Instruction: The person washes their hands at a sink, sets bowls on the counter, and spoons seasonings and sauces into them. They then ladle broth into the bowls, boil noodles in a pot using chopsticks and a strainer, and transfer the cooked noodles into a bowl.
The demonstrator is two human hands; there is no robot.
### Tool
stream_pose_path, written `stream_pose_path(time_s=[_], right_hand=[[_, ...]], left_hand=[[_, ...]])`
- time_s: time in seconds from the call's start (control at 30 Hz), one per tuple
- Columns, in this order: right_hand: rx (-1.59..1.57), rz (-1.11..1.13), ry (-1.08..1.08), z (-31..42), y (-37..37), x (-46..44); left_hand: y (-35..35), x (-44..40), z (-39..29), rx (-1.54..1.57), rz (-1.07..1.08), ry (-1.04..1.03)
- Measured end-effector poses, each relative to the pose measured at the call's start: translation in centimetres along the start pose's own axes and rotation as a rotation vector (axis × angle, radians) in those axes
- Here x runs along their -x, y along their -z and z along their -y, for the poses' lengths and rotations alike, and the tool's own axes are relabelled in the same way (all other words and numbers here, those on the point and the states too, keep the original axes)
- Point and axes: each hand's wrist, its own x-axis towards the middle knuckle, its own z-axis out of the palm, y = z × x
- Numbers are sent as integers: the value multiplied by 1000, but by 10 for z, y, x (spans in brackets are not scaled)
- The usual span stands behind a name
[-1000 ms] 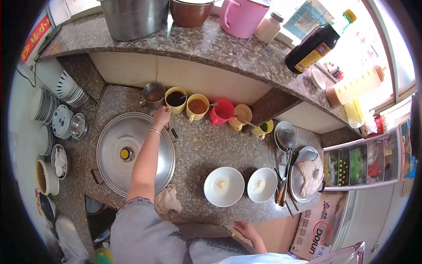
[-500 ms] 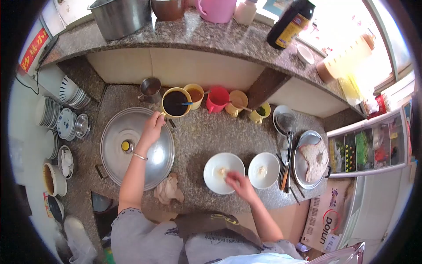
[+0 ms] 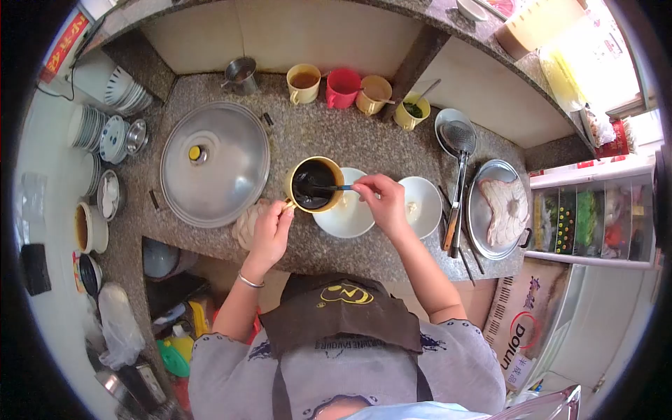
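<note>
My left hand (image 3: 271,231) grips the handle of a yellow mug (image 3: 290,183) of dark liquid, raised over the counter beside the left white bowl. Between the fingers of my right hand (image 3: 380,199) is the handle of a spoon (image 3: 343,187), its other end in the dark liquid. The left white bowl (image 3: 350,222), partly hidden by the mug, and the right white bowl (image 3: 428,204) each hold a small pale dab. Behind them stand a yellow mug of brown liquid (image 3: 304,82), a red mug (image 3: 343,87) and a yellow mug with a spoon (image 3: 374,95).
A large lidded pot (image 3: 231,161) stands left, a crumpled cloth (image 3: 245,227) by its edge. Rightward are a strainer (image 3: 459,136), chopsticks and a metal tray (image 3: 479,234) with pale meat. A metal cup (image 3: 242,75) and a mug of chopped greens (image 3: 411,112) stand near the back wall.
The mug of dark liquid has moved from the back row toward me, over the left bowl's edge. My right hand has come up from the bowl and taken the spoon. The view has tilted downward.
</note>
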Motion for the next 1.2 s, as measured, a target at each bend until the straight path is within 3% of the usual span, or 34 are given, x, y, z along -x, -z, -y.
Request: stream_pose_path(time_s=[0.2,0.27,0.3,0.37,0.57,0.73,0.93,1.07,1.13,1.2], right_hand=[[111,54,146,-7,30,38],[34,43,-77,-20,32,48],[36,44,-78,-26,32,51],[-339,-60,-357,-35,30,54],[-635,-241,-520,-38,47,55],[-662,-316,-481,-51,56,59],[46,-279,22,-62,59,80],[-78,-336,58,-36,67,86],[-308,-299,-22,-27,71,87],[-206,-275,-57,-30,71,93]], left_hand=[[-27,34,-12,-14,8,-5],[-34,41,-14,-24,7,-5],[-37,43,-14,-36,6,-9],[-41,46,-12,-45,2,-15],[-43,56,9,-11,3,28],[-29,64,12,-2,-14,94],[-28,68,23,-56,-12,55],[-42,62,8,-19,45,52],[-55,57,-2,-24,93,32],[-70,51,-11,-17,119,-9]])
